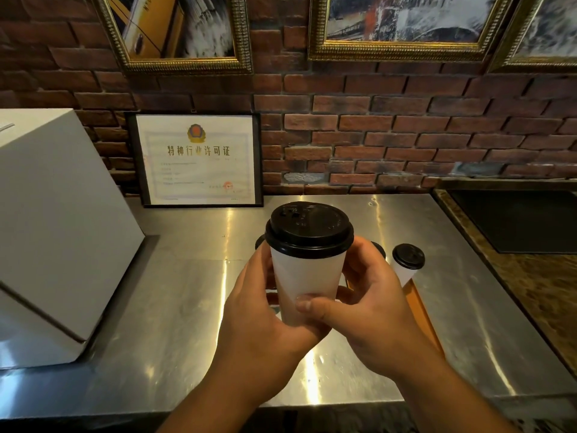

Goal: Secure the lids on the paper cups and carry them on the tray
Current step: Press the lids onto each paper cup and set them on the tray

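I hold a white paper cup (307, 276) up in front of me with both hands, and a black lid (309, 229) sits on its rim. My left hand (265, 314) grips the cup's lower left side. My right hand (362, 307) grips the right side, its thumb across the front. Behind my hands an orange-brown tray (420, 307) lies on the steel counter, mostly hidden. On it stands another lidded white cup (406, 264), and edges of two more black lids (379, 248) peek out beside the held cup.
A large white cardboard box (56, 232) fills the counter's left side. A framed certificate (196, 159) leans against the brick wall at the back. A dark inset panel (515, 220) sits in the stone counter at the right. The steel counter's front edge (281, 404) runs below my wrists.
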